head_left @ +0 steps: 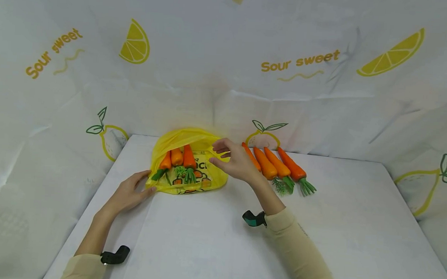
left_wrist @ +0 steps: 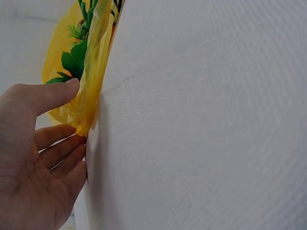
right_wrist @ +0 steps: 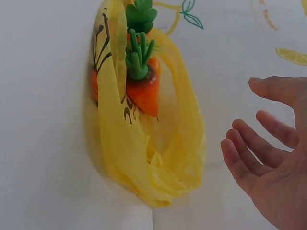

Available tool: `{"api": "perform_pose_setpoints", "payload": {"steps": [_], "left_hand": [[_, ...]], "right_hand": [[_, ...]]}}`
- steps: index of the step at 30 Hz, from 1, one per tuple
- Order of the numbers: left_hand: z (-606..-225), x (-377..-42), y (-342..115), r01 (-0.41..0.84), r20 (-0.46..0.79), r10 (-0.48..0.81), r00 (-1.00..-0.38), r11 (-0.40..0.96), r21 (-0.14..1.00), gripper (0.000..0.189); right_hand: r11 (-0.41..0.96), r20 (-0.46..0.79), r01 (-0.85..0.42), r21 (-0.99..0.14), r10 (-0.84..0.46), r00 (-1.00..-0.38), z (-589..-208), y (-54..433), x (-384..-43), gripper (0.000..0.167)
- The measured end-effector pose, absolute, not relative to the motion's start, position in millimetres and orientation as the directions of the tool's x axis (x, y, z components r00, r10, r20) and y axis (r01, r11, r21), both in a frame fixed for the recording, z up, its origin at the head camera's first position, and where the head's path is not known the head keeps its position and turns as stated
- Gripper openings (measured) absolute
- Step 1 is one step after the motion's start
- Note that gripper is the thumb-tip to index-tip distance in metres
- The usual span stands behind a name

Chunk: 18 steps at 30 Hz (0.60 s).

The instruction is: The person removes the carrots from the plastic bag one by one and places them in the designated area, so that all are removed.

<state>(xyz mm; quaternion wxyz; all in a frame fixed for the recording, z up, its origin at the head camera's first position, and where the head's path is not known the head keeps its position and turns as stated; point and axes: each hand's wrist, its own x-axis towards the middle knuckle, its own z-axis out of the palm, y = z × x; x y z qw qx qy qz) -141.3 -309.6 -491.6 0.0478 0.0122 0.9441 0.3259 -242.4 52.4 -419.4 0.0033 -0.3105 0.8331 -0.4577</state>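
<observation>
A yellow plastic bag [head_left: 217,179] lies on the table with its mouth facing me. Inside it are three orange carrots [head_left: 189,156] with green tops. My left hand [head_left: 128,193] is at the bag's left end, its thumb and fairly straight fingers touching the rim. In the left wrist view, the thumb overlaps the bag beside a leafy carrot top [left_wrist: 74,60]. Above the bag's right side is my right hand [head_left: 237,159], fingers loosely bent and holding nothing. To its right lie several carrots [head_left: 281,162] side by side, the leftmost partly hidden by that hand.
A white table [head_left: 209,249] carries the bag and carrots, with its back edge close behind them. Beyond stands a white cloth backdrop [head_left: 197,69] printed with lemons and lettering. Dark wrist devices [head_left: 115,255] are worn on both forearms.
</observation>
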Motion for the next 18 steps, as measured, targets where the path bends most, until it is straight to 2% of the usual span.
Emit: {"api": "perform_pose_setpoints", "payload": {"steps": [18], "left_hand": [[-492, -141, -310, -0.004, -0.075, 0.054, -0.996, 0.784, 0.621, 0.073]], "right_hand": [[0.375, 0.214, -0.485, -0.790, -0.572, -0.792, -450, 4, -249, 0.043]]}}
